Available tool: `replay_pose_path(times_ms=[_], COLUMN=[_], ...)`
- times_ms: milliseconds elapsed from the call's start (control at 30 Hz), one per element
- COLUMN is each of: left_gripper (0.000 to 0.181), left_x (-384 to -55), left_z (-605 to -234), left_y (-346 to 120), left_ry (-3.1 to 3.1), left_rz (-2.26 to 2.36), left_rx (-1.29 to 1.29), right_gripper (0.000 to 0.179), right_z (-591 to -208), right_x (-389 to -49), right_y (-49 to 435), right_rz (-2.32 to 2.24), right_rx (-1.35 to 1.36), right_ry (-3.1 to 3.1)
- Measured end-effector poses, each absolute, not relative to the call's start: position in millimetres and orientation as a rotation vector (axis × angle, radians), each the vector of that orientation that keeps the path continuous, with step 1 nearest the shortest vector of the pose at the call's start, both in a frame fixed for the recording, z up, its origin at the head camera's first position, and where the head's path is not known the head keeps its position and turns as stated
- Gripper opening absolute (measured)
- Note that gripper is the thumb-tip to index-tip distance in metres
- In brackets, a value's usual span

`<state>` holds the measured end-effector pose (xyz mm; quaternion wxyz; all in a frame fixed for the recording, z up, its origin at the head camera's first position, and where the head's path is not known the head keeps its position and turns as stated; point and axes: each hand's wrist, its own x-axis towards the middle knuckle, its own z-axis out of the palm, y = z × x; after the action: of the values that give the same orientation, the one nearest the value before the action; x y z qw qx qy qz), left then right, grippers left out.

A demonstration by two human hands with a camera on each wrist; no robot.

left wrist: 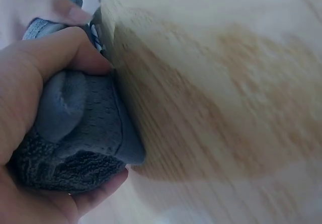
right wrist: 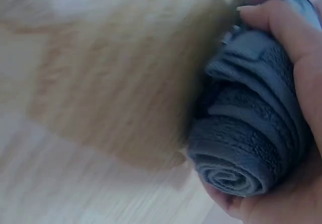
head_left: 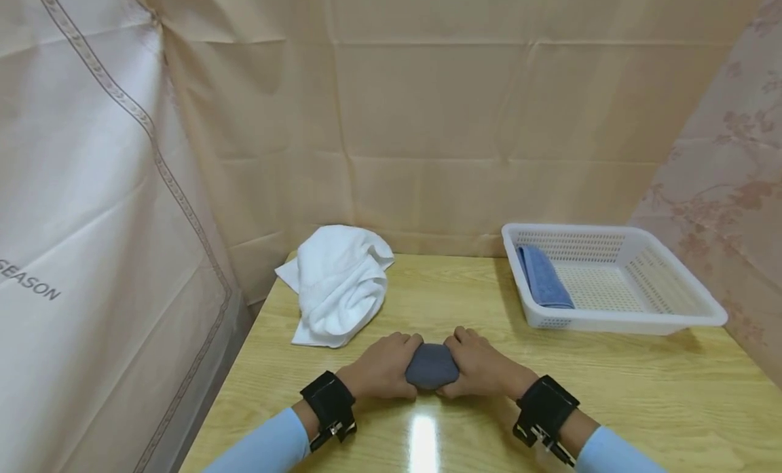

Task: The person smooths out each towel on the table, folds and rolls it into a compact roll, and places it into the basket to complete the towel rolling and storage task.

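Note:
A dark grey-blue towel (head_left: 432, 366), rolled up tightly, is held between both hands just above or on the wooden table. My left hand (head_left: 385, 368) grips its left end, thumb and fingers curled around it; the left wrist view shows folded layers of the towel (left wrist: 85, 118) inside that grip. From the other side my right hand (head_left: 482, 366) grips the right end. In the right wrist view the roll's spiral end (right wrist: 231, 177) shows beside the palm. Most of each hand's fingers are hidden under the towel.
A crumpled white towel (head_left: 342, 283) lies at the table's back left. At the back right stands a white plastic basket (head_left: 629, 320) with a rolled blue towel (head_left: 544, 279) along its left wall. Beige cloth (head_left: 427, 120) hangs behind the wooden table (head_left: 611, 378).

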<state>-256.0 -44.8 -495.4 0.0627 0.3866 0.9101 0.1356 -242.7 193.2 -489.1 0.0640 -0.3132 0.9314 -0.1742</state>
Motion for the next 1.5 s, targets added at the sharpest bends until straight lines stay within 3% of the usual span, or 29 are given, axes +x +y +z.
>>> replay_pose_path(times_ms=[200, 533, 833, 1133, 1267, 1400, 1500], left_gripper=[0.068, 0.090, 0.085, 0.076, 0.072, 0.080, 0.088], left_x=[-258, -251, -254, -271, -280, -284, -283], left_z=[-494, -496, -489, -458, -451, -456, -457], left_y=[-45, -44, -34, -19, -6, 12, 30], left_ry=[2.757, 2.837, 2.995, 3.079, 3.106, 3.228, 3.227], left_rz=[0.428, 0.300, 0.071, 0.310, 0.359, 0.613, 1.021], left_rx=[1.138, 1.153, 1.352, 1.501, 1.577, 1.442, 1.171], right_gripper=[0.081, 0.077, 0.070, 0.085, 0.083, 0.078, 0.076], right_z=[-500, -500, -489, -461, -453, -439, -424], right_x=[-233, -236, -240, -238, -241, -247, -252], right_y=[190, 192, 206, 226, 238, 255, 271], right_rz=[-0.328, -0.367, -0.430, -0.264, -0.159, -0.173, -0.302], right_rx=[-1.036, -1.070, -1.053, -1.126, -1.166, -1.125, -0.947], right_ry=[3.070, 3.034, 3.042, 3.282, 3.385, 3.432, 3.454])
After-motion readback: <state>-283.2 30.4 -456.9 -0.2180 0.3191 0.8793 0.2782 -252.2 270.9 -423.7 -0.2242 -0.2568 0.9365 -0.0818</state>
